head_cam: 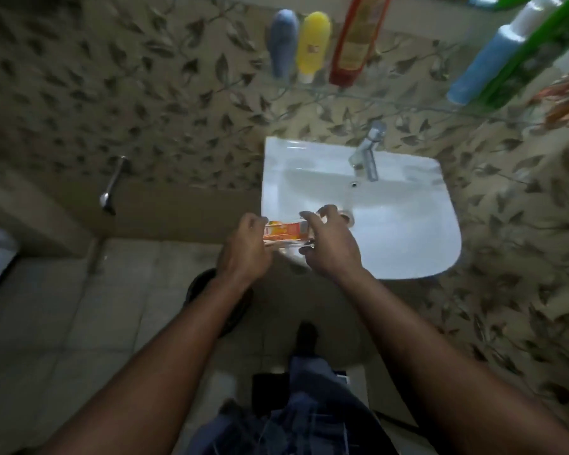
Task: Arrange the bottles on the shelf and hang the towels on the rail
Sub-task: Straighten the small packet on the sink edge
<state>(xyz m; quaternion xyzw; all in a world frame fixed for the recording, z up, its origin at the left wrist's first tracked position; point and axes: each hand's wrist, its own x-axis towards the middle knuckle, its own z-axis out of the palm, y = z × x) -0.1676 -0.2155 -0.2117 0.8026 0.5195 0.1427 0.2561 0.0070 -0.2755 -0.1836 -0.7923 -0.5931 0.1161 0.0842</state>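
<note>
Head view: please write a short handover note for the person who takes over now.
Left hand grips one end of an orange packet at the front edge of the sink. Right hand is open-fingered at its other end; contact unclear.
Done: grey bottle, yellow bottle, red bottle, blue bottle and green bottle stand on the glass shelf.
Left: place the packet; no hung towel or rail clearly visible.

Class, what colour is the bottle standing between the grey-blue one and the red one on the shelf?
Yellow, with a white cap; seen best in the head view.
</note>
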